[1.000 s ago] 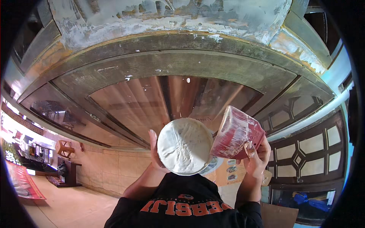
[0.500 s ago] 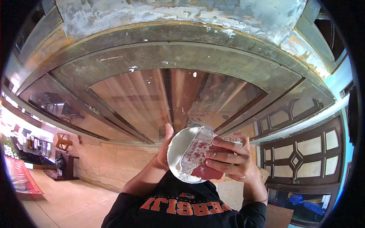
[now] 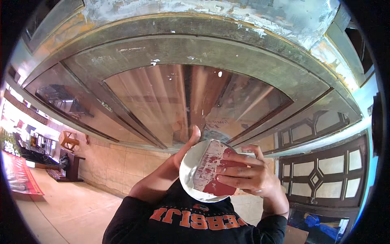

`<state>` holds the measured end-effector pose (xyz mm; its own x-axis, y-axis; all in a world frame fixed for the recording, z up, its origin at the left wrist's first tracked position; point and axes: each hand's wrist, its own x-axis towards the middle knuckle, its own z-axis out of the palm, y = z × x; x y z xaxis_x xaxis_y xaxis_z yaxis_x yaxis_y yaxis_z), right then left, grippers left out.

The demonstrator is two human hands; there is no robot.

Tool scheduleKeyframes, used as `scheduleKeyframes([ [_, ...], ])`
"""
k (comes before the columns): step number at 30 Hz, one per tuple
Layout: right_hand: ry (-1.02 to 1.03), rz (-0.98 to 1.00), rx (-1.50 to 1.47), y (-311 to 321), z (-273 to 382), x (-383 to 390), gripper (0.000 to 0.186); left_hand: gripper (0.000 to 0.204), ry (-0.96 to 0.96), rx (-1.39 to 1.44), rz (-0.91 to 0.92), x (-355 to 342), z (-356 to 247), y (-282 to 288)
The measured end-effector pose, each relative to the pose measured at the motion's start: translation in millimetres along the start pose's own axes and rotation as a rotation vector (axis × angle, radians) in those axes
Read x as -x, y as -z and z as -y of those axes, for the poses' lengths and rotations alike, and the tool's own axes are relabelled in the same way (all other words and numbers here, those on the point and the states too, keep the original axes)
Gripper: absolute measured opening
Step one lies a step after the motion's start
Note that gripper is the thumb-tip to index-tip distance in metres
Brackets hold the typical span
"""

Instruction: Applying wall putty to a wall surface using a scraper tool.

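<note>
My left hand (image 3: 183, 150) holds a round container of white paste (image 3: 187, 172) from its left side at chest level, thumb raised beside the rim. My right hand (image 3: 245, 173) grips a red flat spreader (image 3: 216, 186), smeared with white, with three fingers lying across it. The spreader covers much of the container's top, over or in the paste; whether its edge is sunk in cannot be told. Above my hands is a dark wooden frame (image 3: 178, 49) with glass panes, dotted with white flecks.
Patchy white plaster (image 3: 243, 12) runs above the frame. At right stands a panelled door (image 3: 325, 179) with pale insets. At left are a wooden stool (image 3: 69, 141), a dark stand (image 3: 71, 166) and a red banner (image 3: 20, 175) on the tiled floor (image 3: 89, 211).
The spreader has swung from upright at the container's right to across its top. Both hands and container have moved lower in view, and the frame sits higher in the picture.
</note>
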<state>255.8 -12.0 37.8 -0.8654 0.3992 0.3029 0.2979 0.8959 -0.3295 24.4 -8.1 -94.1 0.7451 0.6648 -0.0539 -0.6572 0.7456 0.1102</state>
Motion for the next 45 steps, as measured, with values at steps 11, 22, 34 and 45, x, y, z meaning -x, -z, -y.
scheduleKeyframes([
  [11,0.042,0.129,-0.156,-6,-5,-2,0.042,0.087,0.163,0.043,0.216,-11,-7,29],
  [22,0.036,0.061,-0.161,-1,-4,11,0.043,0.089,0.01,-0.207,0.013,-10,-13,16],
  [34,0.006,-0.004,-0.176,5,-12,17,0.042,0.076,-0.102,-0.178,0.068,-16,-19,21],
  [45,-0.259,-0.733,-0.604,-28,-45,32,0.014,0.104,-0.017,0.137,0.349,-23,-23,27],
])
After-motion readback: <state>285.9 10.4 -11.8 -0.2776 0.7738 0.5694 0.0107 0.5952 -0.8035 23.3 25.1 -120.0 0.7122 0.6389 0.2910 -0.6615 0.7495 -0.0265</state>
